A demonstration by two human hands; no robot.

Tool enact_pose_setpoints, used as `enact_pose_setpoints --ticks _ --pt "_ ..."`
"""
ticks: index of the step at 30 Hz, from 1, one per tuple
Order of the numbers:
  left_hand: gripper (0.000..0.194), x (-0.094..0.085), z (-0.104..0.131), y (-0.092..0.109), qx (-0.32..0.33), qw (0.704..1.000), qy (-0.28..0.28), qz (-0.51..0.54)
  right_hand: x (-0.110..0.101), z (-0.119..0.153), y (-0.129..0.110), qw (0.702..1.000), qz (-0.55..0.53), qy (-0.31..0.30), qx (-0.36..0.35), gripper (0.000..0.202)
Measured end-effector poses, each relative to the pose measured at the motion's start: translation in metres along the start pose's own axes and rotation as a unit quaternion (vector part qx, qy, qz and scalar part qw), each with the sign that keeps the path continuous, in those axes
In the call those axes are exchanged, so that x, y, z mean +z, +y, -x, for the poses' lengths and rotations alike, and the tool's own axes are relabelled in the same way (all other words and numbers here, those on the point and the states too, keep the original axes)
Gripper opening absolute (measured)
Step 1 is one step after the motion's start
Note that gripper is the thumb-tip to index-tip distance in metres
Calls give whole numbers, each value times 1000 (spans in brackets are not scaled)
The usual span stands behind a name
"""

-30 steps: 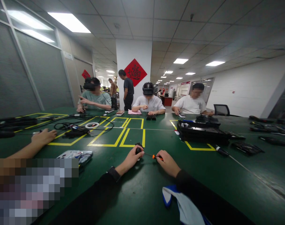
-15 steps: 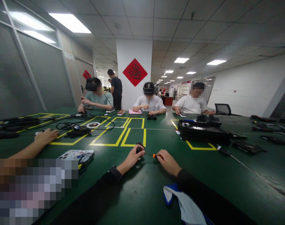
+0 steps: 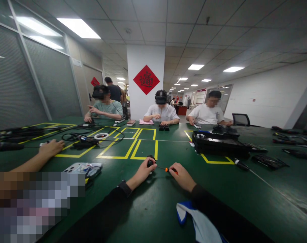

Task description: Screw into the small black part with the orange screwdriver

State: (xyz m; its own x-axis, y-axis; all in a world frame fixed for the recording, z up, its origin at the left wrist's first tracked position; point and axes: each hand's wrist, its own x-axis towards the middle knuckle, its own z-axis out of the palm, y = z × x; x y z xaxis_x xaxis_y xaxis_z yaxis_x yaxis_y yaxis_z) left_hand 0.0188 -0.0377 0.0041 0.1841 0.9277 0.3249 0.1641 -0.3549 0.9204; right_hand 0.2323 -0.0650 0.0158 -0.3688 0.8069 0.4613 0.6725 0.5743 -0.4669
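Note:
Closed around a small black object [image 3: 150,162] is my left hand [image 3: 142,171]; its exact kind is too small to tell, and my fingers cover part of it. My right hand [image 3: 181,174] grips a screwdriver [image 3: 166,169] with an orange handle. The screwdriver's thin shaft points left toward the black object, and its tip is at or near my left fingers; I cannot tell whether it touches. Both hands are just above the green table [image 3: 153,209]. A blue and white cloth [image 3: 193,212] lies under my right forearm.
A black open case [image 3: 219,145] stands at the right, with a cable and black plug [image 3: 241,164] in front. At the left lie a clear plastic package [image 3: 85,168] and black cables [image 3: 82,140]. A neighbour's hand [image 3: 53,147] rests there. Several people sit across the table.
The view has shifted slightly, so everything sits a little lower in the picture. My hands keep the same hold on the black object and the screwdriver. A person in the background has moved left.

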Motion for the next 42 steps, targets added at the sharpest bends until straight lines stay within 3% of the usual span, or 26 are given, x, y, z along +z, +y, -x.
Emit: enact_pose_setpoints --ticks 14,25,30,34,42 --pt "25 0 2 6 -23 1000 6 11 -3 3 -7 999 -52 -8 5 14" --pt "22 -1 3 10 12 999 -10 -50 -4 4 -9 1000 2 -28 12 35" --pt "25 -2 1 9 -29 1000 1 -6 -6 2 -11 999 -29 14 -20 18" --pt "27 -2 0 9 -49 998 2 26 -6 2 -14 997 -58 33 -24 17" --pt "25 -1 0 7 -35 999 13 27 -4 3 -9 1000 -24 -3 17 23"
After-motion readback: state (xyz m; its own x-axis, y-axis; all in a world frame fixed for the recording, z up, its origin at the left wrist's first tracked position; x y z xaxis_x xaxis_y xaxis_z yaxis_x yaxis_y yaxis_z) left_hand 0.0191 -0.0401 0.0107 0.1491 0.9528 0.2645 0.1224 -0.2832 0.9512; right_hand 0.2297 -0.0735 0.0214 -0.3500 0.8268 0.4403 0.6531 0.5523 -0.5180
